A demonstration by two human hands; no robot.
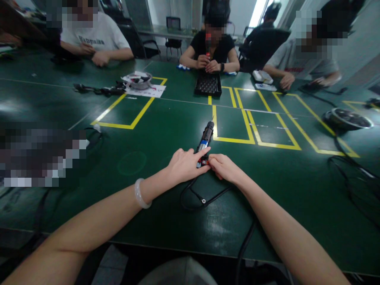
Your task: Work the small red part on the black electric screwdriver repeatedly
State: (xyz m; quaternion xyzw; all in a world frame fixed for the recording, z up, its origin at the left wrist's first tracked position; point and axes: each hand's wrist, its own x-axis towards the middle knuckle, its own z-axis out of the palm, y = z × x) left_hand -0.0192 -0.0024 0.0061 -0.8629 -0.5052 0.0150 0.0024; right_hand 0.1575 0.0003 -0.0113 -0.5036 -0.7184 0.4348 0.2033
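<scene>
An electric screwdriver [205, 141] with a dark body, a blue band and a thin bit lies on the green table, its bit pointing away from me. My left hand [186, 164] wraps around its rear part, index finger and thumb on either side. Close by on the right, my right hand [223, 166] is closed with its fingertips pinched at the tool's red-marked rear end. What those fingertips hold is hidden. A black cable [218, 195] loops on the table below both hands, with a small round metal-coloured piece [203, 201] on it.
Yellow tape outlines [234, 140] mark the green table [160, 130]. A person across works over a black tray [208, 85]. Paper and a round part [139, 80] lie back left. At the right are another round part [347, 118] and loose cables [353, 174]. More people sit around.
</scene>
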